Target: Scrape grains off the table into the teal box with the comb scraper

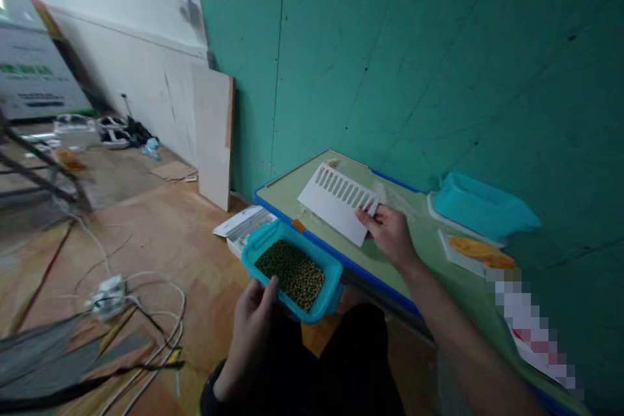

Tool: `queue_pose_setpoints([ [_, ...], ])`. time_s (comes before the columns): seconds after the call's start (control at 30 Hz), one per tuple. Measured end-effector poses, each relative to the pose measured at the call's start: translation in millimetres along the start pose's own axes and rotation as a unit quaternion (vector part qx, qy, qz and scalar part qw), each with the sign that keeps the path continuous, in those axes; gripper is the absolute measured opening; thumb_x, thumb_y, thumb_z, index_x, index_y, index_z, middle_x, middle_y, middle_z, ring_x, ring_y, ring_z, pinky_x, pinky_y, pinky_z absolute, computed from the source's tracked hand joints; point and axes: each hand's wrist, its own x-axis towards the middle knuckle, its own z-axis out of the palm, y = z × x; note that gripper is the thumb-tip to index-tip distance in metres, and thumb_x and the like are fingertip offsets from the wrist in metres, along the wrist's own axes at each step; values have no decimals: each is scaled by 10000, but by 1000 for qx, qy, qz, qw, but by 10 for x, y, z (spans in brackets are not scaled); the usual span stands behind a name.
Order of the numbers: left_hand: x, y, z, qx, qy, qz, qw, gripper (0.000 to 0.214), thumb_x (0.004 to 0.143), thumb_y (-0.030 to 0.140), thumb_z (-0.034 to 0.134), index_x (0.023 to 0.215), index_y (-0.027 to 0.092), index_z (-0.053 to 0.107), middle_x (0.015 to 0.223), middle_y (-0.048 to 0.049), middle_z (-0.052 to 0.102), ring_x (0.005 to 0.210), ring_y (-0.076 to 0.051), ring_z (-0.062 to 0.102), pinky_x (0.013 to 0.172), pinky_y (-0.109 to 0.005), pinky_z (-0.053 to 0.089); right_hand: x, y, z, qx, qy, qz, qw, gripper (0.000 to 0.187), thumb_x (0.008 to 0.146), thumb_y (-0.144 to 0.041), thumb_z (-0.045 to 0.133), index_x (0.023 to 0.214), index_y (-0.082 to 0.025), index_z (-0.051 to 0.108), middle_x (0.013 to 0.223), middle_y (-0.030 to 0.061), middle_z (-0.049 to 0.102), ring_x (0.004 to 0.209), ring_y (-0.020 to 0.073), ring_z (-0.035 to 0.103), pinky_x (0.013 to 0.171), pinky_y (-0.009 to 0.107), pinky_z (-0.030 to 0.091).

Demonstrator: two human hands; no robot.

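Observation:
My left hand (256, 318) grips the near rim of a turquoise plastic basin (335, 273), its thumb over the edge. Inside lie small green beans (283, 260) on the left side and tan beans (309, 279) on the right. My right hand (390, 234) is closed on the right end of a white slotted card (331, 208), thumb on top. A row of long slots runs along the card's far side. The card is over the table (419, 260), above and to the right of the basin; whether it touches the tabletop I cannot tell.
At the table's right stand another turquoise basin (487, 208) and an orange-yellow item (480, 251) on a white tray. A white box (238, 224) is behind the held basin. White cables (151, 312) lie on the floor at left. A green wall (390, 65) backs the table.

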Motion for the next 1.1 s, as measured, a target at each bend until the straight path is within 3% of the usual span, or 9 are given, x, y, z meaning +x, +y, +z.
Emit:
queue_pose_setpoints([
  [0.13,-21,17,20,-5,3,0,1000,331,762,483,710,853,166,675,687,4,631,653,-169,579,614,-263,480,-229,-60,131,-12,-30,-29,999,381,818,-506,650,867,-132,704,747,71,724,679,214,669,553,264,494],
  [0.3,-31,66,58,-9,0,-12,1000,364,750,525,704,814,168,661,680,13,632,643,-157,571,608,-260,490,-249,24,178,-16,-40,-11,999,396,810,-514,653,872,-128,712,766,86,738,659,218,671,541,273,504],
  [0.47,-40,128,76,-7,12,-12,1000,398,703,546,730,662,179,581,585,35,564,582,-137,538,549,-239,471,-187,98,76,1,-42,19,999,421,781,-528,672,881,-121,711,784,102,746,670,244,693,558,298,534],
  [0.7,-51,156,90,-13,15,-12,1000,398,696,529,738,619,195,536,539,47,536,548,-134,531,519,-236,465,-157,122,-125,-1,-13,30,999,437,723,-553,715,851,-136,710,781,106,749,690,269,710,572,323,557],
  [0.83,-45,130,68,-22,5,-16,1000,365,717,518,730,680,187,581,592,25,609,556,-146,563,535,-251,484,-100,104,-142,24,15,46,999,432,708,-570,713,816,-152,693,734,102,740,622,264,698,514,325,546],
  [1.1,12,86,-26,-30,20,-21,999,378,705,508,748,855,167,684,618,22,617,578,-162,576,561,-268,487,47,156,40,-81,14,-39,996,336,799,-474,640,818,-142,694,750,93,743,679,247,704,577,293,522],
])
